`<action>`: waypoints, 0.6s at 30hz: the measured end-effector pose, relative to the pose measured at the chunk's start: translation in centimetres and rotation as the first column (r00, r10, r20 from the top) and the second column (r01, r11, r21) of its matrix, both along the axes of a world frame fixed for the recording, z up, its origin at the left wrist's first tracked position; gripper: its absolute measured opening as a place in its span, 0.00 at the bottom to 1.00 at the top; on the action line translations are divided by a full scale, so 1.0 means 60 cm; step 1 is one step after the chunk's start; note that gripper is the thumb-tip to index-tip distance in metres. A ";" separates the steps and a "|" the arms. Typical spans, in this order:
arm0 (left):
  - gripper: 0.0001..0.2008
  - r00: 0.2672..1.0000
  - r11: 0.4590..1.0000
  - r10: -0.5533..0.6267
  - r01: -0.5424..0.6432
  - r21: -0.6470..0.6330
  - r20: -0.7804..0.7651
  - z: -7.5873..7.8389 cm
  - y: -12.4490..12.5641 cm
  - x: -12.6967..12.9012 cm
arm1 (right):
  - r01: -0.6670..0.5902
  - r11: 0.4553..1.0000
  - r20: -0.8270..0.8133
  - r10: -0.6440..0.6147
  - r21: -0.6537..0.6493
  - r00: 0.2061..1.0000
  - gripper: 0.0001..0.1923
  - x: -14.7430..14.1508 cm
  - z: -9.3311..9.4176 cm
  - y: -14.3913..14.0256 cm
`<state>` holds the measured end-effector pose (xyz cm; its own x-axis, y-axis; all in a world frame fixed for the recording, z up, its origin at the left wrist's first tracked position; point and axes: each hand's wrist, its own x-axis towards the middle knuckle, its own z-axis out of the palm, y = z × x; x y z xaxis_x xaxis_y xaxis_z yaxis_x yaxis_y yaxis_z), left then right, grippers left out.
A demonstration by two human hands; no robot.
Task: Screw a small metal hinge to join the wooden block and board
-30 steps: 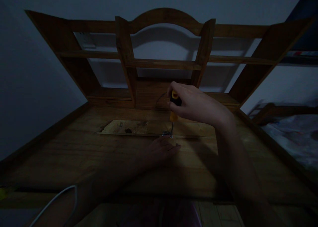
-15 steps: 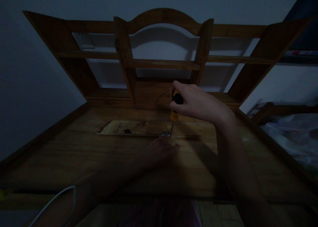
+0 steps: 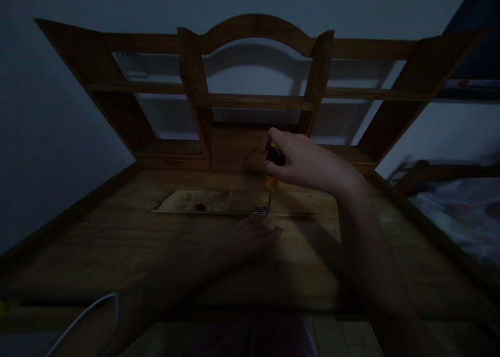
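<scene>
My right hand point(image 3: 302, 162) grips the black and yellow handle of a screwdriver point(image 3: 272, 176) held upright, its thin shaft pointing down onto a small metal fitting point(image 3: 261, 211) on the wooden desk top point(image 3: 195, 253). My left hand point(image 3: 252, 237) lies flat on the wood just in front of the fitting, fingers spread toward it and holding nothing. The fitting sits at the front edge of a paler wooden strip point(image 3: 203, 201). The scene is dim and the screwdriver tip is hard to make out.
A wooden hutch point(image 3: 255, 99) with shelves and an arched top stands at the back of the desk against a pale wall. A white cable point(image 3: 84, 315) curves at the lower left. Bedding point(image 3: 461, 216) lies to the right.
My right hand has shifted slightly on the screwdriver handle, rising a little and settling back. My left hand has stayed put on the wood.
</scene>
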<state>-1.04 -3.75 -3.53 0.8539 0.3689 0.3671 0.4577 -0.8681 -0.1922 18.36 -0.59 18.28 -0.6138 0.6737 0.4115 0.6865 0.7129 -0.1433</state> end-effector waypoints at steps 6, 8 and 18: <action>0.23 1.000 1.000 0.020 -0.020 0.005 0.007 -0.010 0.001 0.000 | -0.021 0.999 -0.011 0.020 -0.026 1.000 0.11 0.005 0.000 0.001; 0.23 1.000 1.000 0.026 -0.027 0.014 0.015 -0.012 0.001 -0.001 | -0.021 0.999 -0.016 0.021 -0.031 1.000 0.11 0.006 -0.001 0.002; 0.22 0.999 1.000 0.023 -0.022 0.007 -0.031 0.011 -0.007 -0.001 | -0.057 0.998 -0.020 0.056 -0.004 0.998 0.09 0.005 0.003 0.004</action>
<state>-1.08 -4.20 -2.86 0.8563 0.3858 0.3433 0.4709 -0.8563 -0.2123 18.68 -0.34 18.45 -0.6427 0.6402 0.4210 0.6421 0.7498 -0.1599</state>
